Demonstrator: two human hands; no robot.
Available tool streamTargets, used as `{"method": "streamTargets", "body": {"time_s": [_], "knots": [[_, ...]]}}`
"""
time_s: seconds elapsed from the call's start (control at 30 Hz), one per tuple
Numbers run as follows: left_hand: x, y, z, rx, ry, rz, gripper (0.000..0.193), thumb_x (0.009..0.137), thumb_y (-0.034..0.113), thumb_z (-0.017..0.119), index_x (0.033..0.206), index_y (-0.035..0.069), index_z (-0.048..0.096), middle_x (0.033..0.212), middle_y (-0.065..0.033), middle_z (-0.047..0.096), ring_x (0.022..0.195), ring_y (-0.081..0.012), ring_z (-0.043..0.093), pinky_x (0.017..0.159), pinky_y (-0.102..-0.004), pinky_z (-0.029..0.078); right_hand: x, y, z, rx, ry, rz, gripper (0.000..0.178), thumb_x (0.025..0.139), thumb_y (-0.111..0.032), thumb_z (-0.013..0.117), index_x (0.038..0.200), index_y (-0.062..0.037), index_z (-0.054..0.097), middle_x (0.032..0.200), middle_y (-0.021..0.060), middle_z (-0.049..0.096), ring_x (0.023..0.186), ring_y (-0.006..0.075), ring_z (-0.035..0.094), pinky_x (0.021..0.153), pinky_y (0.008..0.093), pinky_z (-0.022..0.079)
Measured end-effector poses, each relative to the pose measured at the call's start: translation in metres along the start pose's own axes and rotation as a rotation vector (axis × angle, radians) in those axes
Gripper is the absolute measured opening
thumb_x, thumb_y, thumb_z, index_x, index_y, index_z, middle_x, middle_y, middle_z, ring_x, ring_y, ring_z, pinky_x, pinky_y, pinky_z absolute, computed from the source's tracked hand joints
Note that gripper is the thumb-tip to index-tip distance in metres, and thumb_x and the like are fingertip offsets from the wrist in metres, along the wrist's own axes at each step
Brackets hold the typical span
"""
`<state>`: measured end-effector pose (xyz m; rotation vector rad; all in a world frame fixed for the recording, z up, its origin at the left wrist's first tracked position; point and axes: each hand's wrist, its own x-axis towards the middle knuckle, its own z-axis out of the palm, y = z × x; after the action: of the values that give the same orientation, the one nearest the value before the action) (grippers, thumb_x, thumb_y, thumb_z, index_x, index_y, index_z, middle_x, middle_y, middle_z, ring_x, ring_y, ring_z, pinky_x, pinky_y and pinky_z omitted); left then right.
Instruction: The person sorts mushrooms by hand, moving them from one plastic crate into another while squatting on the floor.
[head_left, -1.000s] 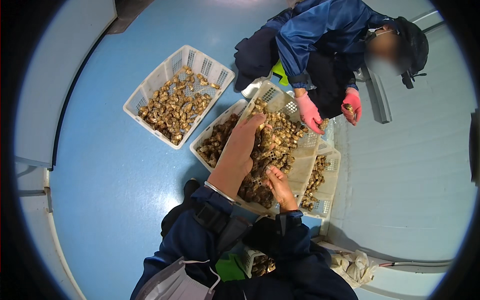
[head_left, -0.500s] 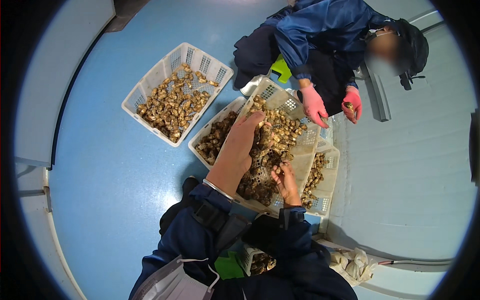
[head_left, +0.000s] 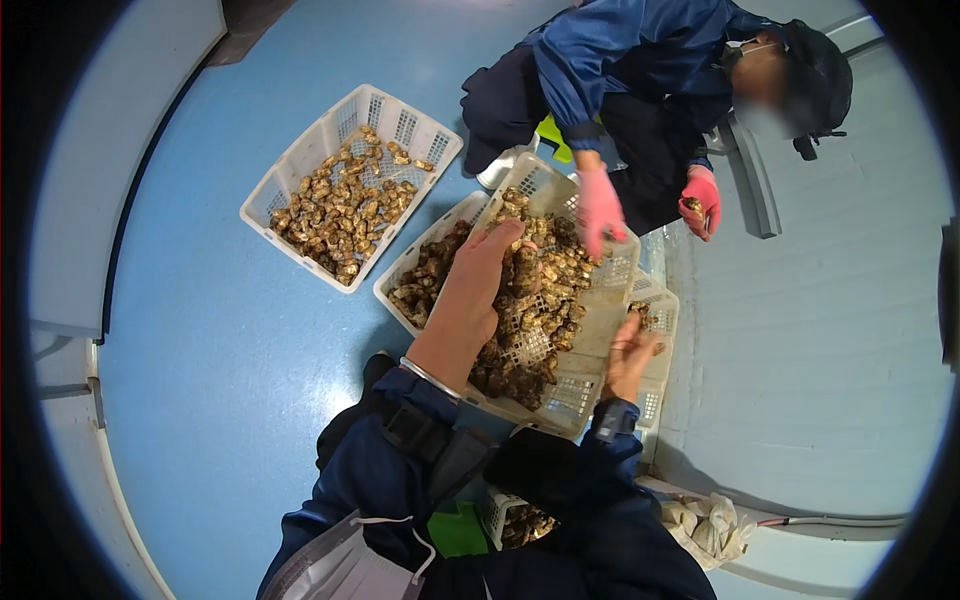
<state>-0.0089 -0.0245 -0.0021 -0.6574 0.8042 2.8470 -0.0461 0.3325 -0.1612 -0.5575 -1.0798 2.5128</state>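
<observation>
On the blue floor (head_left: 230, 330), a white crate (head_left: 310, 160) is holding brown knobbly pieces (head_left: 345, 215). Over the middle crate (head_left: 605, 310), our left hand (head_left: 465, 300) is cupping a brown clump (head_left: 524, 272). Our right hand (head_left: 628, 358) is hovering at the right crate (head_left: 656, 372); whether it's gripping anything, we cannot tell. We're probably sorting; the next move is likely calling for another piece.

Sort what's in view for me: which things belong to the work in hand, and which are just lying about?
Seemingly part of the work:
brown lumpy pieces
left hand, around some pieces
right hand, at the right crate
central crate
left crate, holding more pieces

Apparently just lying about:
pale crumpled bag
hose by the wall
</observation>
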Motion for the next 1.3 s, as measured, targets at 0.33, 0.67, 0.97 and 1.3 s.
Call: {"method": "streamTargets", "body": {"time_s": [0.33, 0.67, 0.97, 1.3], "knots": [[0.003, 0.002, 0.002, -0.052, -0.019, 0.033, 0.023, 0.088, 0.023, 0.06, 0.104, 0.006, 0.056, 0.085, -0.0036, 0.06, 0.07, -0.0147, 0.061, 0.061, -0.0275, 0.054, -0.042, 0.134, 0.042, -2.249, -0.456, -0.046, 0.041, 0.075, -0.038, 0.071, 0.097, -0.004, 0.065, 0.094, 0.0208, 0.067, 0.089, 0.0373, 0.065, 0.077, 0.047, 0.051], [0.006, -0.003, 0.007, -0.071, -0.046, -0.01, 0.018, 0.088, 0.022, 0.06, 0.098, 0.007, 0.057, 0.081, -0.0032, 0.061, 0.067, -0.0132, 0.061, 0.06, -0.0266, 0.053, -0.023, 0.102, 0.003, -1.598, -0.46, 0.417, 0.05, 0.084, -0.021, 0.06, 0.127, -0.0005, 0.046, 0.089, 0.0124, 0.064, 0.077, 0.0223, 0.065, 0.066, 0.0358, 0.055], [-0.002, 0.007, 0.001, -0.065, -0.037, -0.007, 0.019, 0.088, 0.022, 0.06, 0.1, 0.008, 0.056, 0.081, -0.0019, 0.058, 0.068, -0.0135, 0.06, 0.058, -0.0266, 0.052, -0.096, 0.063, 0.026, -0.393, -0.367, 0.731, 0.012, 0.096, -0.019, 0.053, 0.101, -0.0097, 0.058, 0.085, 0.0007, 0.06, 0.077, 0.0106, 0.057, 0.073, 0.0257, 0.05], [0.0, 0.001, 0.0, -0.048, -0.026, 0.043, 0.019, 0.088, 0.022, 0.059, 0.1, 0.007, 0.057, 0.08, -0.0034, 0.061, 0.065, -0.0137, 0.061, 0.058, -0.027, 0.053, -0.091, 0.109, 0.025, -0.905, -0.612, 0.482, 0.035, 0.092, -0.013, 0.058, 0.124, -0.0029, 0.051, 0.106, 0.0073, 0.059, 0.09, 0.0142, 0.056, 0.075, 0.0293, 0.048]]}}
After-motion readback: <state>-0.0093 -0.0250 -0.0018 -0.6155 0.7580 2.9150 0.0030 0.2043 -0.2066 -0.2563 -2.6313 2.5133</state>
